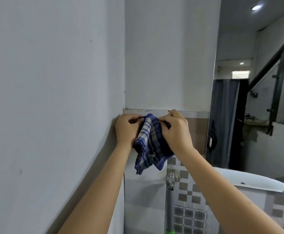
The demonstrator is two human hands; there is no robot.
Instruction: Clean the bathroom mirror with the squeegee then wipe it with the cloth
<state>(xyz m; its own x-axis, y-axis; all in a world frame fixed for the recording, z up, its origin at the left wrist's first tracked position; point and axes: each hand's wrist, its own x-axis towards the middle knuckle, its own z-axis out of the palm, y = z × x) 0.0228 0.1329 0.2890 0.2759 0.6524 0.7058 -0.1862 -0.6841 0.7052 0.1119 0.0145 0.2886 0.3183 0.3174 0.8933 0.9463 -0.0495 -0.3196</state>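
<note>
A blue and white checked cloth (150, 142) hangs crumpled between both my hands, in front of the wall corner at the top of the tiled band. My left hand (125, 130) grips its left edge and my right hand (175, 132) grips its right edge. The mirror (256, 98) stands to the right, apart from the cloth, and reflects a stair rail, a dark curtain and ceiling lights. A grey pole with a green grip (170, 215) hangs from a wall hook (170, 179) below the cloth; whether it belongs to the squeegee I cannot tell.
A white painted wall (53, 81) fills the left side and meets the back wall in a corner. Grey and brown mosaic tiles (188, 200) cover the lower wall. A white basin rim (249, 179) curves under the mirror at the lower right.
</note>
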